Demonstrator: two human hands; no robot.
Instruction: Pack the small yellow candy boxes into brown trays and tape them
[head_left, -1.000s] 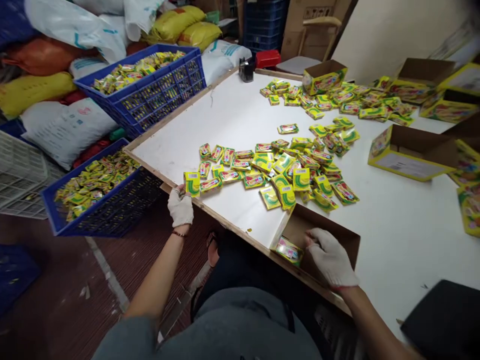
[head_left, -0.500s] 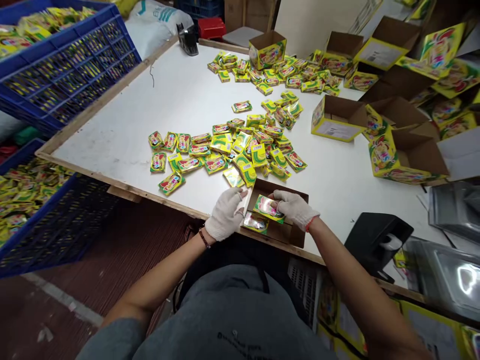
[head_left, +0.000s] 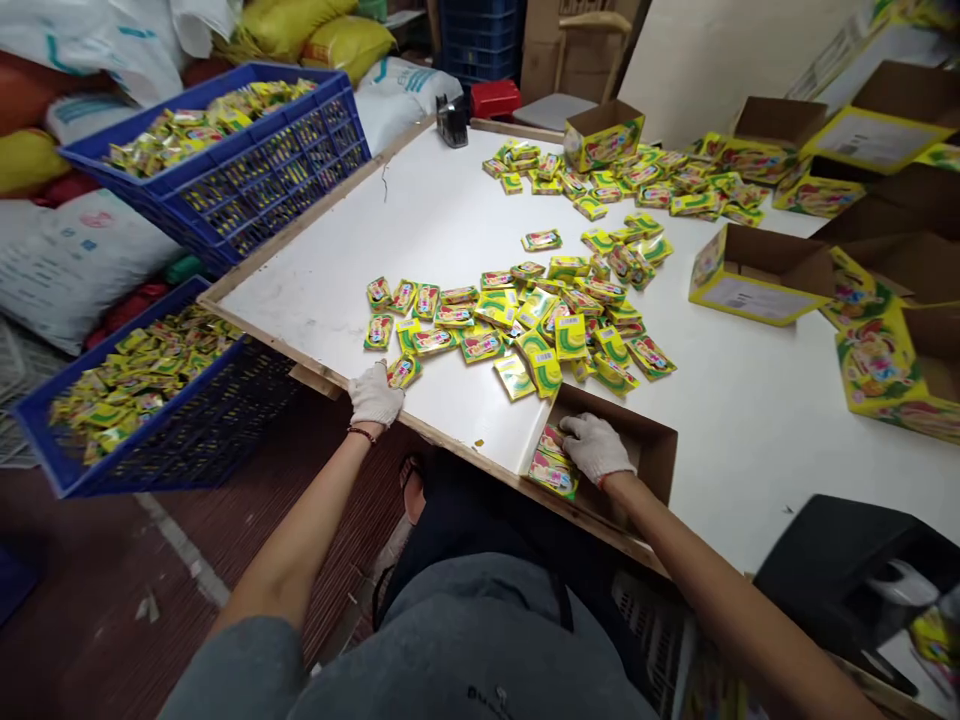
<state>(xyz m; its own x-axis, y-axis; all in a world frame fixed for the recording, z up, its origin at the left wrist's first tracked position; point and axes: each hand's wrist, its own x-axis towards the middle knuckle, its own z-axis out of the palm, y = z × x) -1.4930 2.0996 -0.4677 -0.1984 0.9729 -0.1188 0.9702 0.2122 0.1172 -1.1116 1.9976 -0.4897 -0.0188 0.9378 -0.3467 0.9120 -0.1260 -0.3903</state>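
My left hand, in a white knit glove, is at the table's front edge. Its curled fingers close on the near end of a small yellow-green box. Inside an open brown carton, my right hand, gloved too, has bent fingers against a flat box. Another small box lies just below that one, at the carton's left end. Right-hand fingertips are partly hidden. Many loose boxes lie spread and heaped beyond both hands.
Blue crates full of small boxes stand left of the white table. A second heap lies at the back. Open display cartons line the right side, with a black device nearer me. Wooden strips edge the table.
My left hand has left the carton and moved left to a loose box. My right hand has lowered its box flat into the carton. The view has turned left.
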